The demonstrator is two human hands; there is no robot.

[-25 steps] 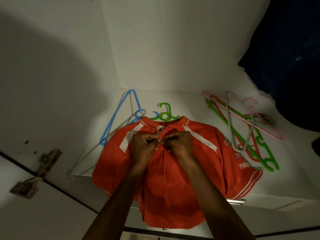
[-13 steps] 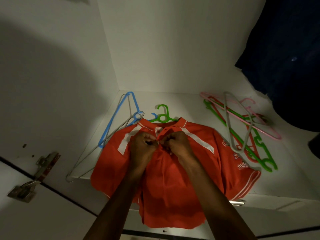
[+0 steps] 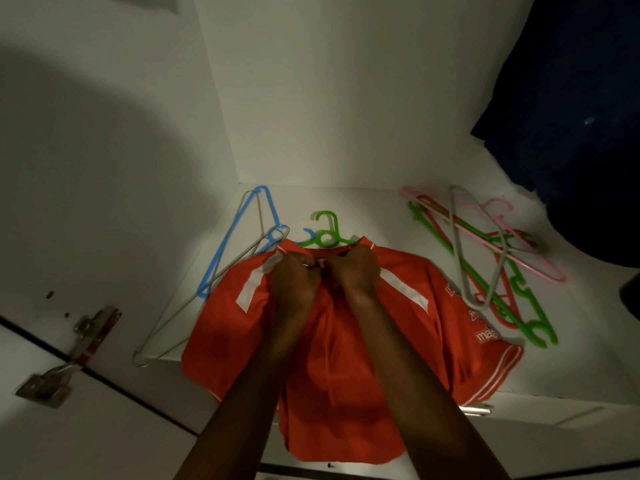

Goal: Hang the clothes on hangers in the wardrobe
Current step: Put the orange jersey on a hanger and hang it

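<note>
While the red shirt [image 3: 346, 358] is lying face up on the white wardrobe shelf [image 3: 374, 209], its hem spilling over the front edge, both hands are working at its collar. The left hand [image 3: 294, 282] and right hand [image 3: 356, 271] are pinching the fabric at the neck opening, knuckles nearly touching. A green hanger [image 3: 325, 233] is sitting inside the shirt, its hook poking out above the collar. A blue hanger [image 3: 239, 237] and a wire hanger [image 3: 207, 299] are lying to the left, and a tangled pile of hangers [image 3: 485, 258] to the right, beside dark hanging clothes [image 3: 571, 116].
</note>
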